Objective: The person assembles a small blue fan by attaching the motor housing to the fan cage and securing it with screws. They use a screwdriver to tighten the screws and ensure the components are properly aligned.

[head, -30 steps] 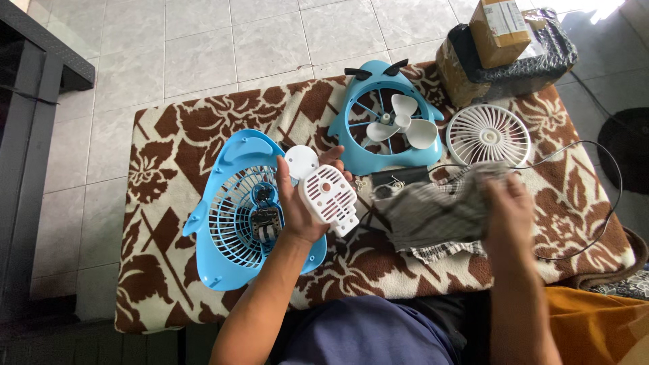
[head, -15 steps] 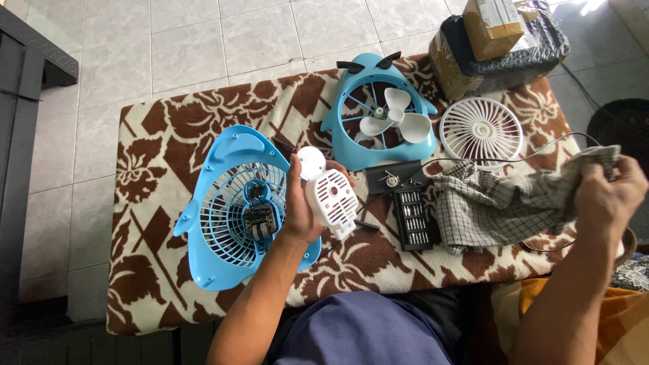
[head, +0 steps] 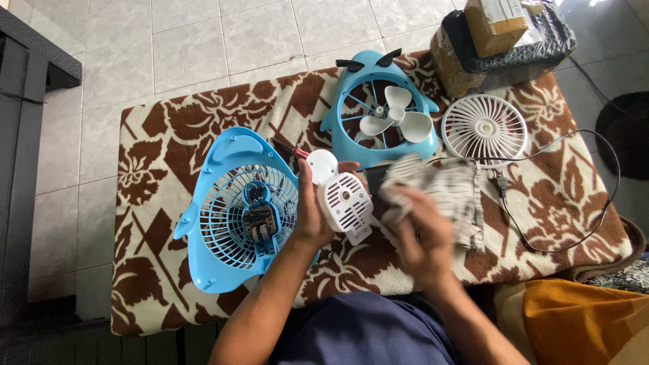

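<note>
Checked cloth point(head: 443, 196) and right hand point(head: 422, 236) motion-blurred, grip unclear.

Left hand point(head: 312, 215) raised, fingers curled in a grip, right hand point(head: 422, 233) blurred, fingers bent downward

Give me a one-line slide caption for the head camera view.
Left hand holds a white vented cover while the right hand brings a checked cloth to it.

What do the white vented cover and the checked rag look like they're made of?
White vented cover in the left hand: likely moulded plastic, matte, with crisp slots and a rigid shape. Checked rag in the right hand: probably woven cotton-like cloth, limp and folded; motion blur hides the weave.
</note>
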